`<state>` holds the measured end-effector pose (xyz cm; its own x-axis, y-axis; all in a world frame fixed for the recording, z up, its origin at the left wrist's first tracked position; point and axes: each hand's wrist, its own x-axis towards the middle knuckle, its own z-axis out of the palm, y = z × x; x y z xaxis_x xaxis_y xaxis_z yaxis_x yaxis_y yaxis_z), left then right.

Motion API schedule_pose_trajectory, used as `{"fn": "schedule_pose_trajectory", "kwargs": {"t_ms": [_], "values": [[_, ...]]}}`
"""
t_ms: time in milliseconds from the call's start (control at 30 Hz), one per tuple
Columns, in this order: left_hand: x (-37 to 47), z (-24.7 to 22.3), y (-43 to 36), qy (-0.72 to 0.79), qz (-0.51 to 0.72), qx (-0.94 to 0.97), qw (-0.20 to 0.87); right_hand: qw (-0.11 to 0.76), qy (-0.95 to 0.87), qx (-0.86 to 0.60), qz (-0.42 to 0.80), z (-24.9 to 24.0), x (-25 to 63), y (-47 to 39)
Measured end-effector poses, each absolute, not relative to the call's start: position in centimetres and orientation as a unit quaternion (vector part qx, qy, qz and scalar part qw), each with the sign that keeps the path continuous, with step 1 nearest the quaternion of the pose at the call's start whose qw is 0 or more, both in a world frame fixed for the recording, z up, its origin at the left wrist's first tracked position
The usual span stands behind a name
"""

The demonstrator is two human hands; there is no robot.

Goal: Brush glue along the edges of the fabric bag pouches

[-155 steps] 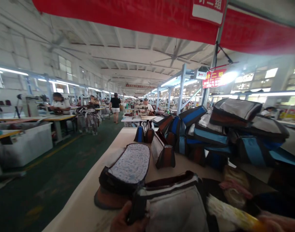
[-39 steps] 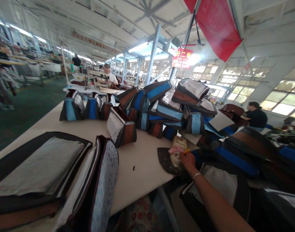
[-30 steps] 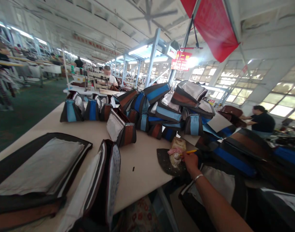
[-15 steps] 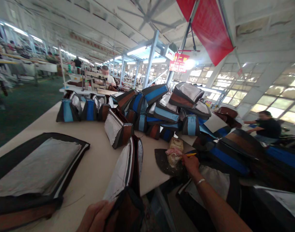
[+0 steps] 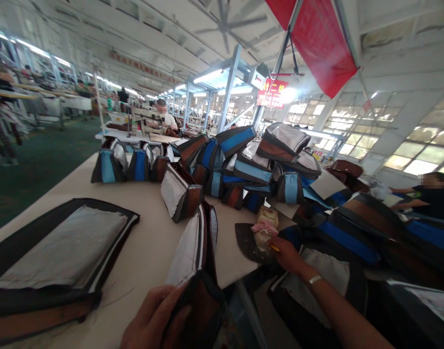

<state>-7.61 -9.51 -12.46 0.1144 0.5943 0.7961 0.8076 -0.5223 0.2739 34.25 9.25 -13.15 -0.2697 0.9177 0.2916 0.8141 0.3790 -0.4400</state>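
At the lower middle, my left hand (image 5: pixel 154 310) is closed on the near end of an unfinished bag (image 5: pixel 187 247), which has a white lining side, dark edging and a brown end panel. The bag stands on the table with its open top edge facing away. My right hand (image 5: pixel 285 254) is closed around a slim yellow-handled tool (image 5: pixel 275 248), whose working end I cannot make out. It is at the mouth of a smeared, yellowish plastic container (image 5: pixel 268 217) with a pink rag (image 5: pixel 264 229) across it. The container lies on a dark, spattered pad (image 5: pixel 248 242).
Another unfinished bag (image 5: pixel 72 247) lies flat at the left of the table (image 5: pixel 123 232). Several bags in blue, brown and grey are piled (image 5: pixel 251 167) at the back, with more at the right. A co-worker (image 5: pixel 435 196) sits at far right.
My right hand has turned and shifted slightly down to the container's mouth, and less of the yellow handle shows. My left hand keeps its hold on the bag. The view has shifted slightly.
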Motion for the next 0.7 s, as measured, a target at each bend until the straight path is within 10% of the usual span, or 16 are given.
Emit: {"fn": "schedule_pose_trajectory", "kwargs": {"t_ms": [367, 700], "values": [[-5.9, -8.7, -8.9, -0.459, -0.504, -0.727, -0.084, 0.315, -0.544, -0.772, 0.09, -13.7, 34.7, 10.3], [-4.3, -4.7, -8.6, -0.446, -0.511, -0.679, -0.281, 0.463, -0.601, -0.64, 0.123, -3.8, 28.3, 4.7]]}}
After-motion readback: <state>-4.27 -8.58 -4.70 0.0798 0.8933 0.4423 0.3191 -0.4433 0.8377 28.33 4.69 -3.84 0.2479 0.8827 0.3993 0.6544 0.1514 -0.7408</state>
